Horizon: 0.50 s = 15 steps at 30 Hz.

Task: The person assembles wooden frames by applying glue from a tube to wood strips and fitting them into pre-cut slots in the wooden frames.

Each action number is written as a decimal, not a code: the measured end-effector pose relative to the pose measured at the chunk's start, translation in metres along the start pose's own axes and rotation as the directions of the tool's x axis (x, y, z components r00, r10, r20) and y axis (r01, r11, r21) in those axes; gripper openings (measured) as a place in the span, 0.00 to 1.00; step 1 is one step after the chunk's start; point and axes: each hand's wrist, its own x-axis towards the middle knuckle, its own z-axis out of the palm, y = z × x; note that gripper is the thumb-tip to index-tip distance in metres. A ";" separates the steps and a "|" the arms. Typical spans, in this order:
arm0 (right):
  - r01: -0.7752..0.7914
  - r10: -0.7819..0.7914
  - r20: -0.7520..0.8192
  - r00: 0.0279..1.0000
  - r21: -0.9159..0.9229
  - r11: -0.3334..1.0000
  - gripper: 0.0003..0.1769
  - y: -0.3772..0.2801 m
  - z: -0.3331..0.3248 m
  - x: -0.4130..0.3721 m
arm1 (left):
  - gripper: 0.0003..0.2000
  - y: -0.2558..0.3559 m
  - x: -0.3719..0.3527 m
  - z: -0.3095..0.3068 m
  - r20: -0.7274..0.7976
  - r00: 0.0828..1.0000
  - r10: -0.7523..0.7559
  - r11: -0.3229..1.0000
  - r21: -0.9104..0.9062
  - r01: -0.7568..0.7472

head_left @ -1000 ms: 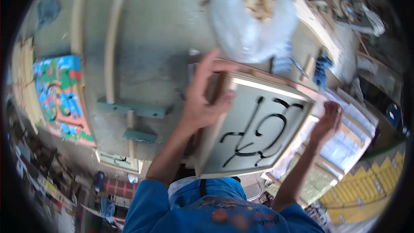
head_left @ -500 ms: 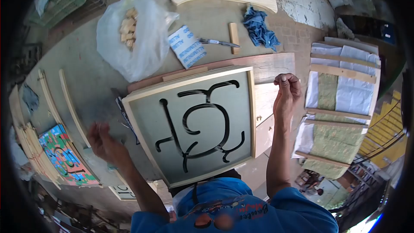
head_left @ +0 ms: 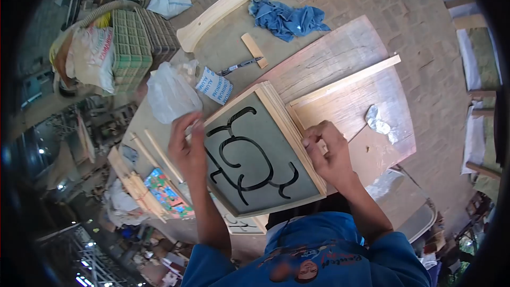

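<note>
A framed panel (head_left: 249,151) with black curved lines on a grey face lies tilted in front of me, on top of other pale wooden frames (head_left: 284,122). My left hand (head_left: 188,149) hovers over the panel's left side, its fingers curled towards the thumb and slightly blurred. At the panel's right edge is my right hand (head_left: 330,154), with thumb and forefinger pinched together. Whatever either pinch may hold is too small to make out. Whether the right fingers touch the frame's edge cannot be told.
Beyond the panel lie a plastic bag (head_left: 172,93), a blue-and-white packet (head_left: 214,86), a pen-like tool (head_left: 239,67), a wood block (head_left: 254,50), a blue cloth (head_left: 289,17) and a curved board (head_left: 234,5). A wooden strip (head_left: 345,82) and crumpled foil (head_left: 377,119) are on the right.
The view has turned, and the panel appears rotated in it. My left hand has come in from beside the panel to over its left side; my right hand has moved closer to the right edge.
</note>
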 end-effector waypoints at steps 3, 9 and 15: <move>0.010 -0.004 0.093 0.996 -0.060 0.998 0.10 0.011 -0.007 -0.014 | 0.15 0.018 0.018 0.042 0.106 0.993 0.059 0.998 0.028 -0.062; 0.013 0.009 0.143 0.990 -0.153 0.988 0.18 0.018 -0.012 -0.029 | 0.22 0.017 0.019 0.077 0.283 0.957 0.061 0.997 0.029 -0.072; -0.037 0.054 0.138 0.989 -0.118 0.992 0.19 0.023 -0.009 -0.038 | 0.23 0.016 0.016 0.085 0.267 0.963 0.043 0.996 0.064 -0.063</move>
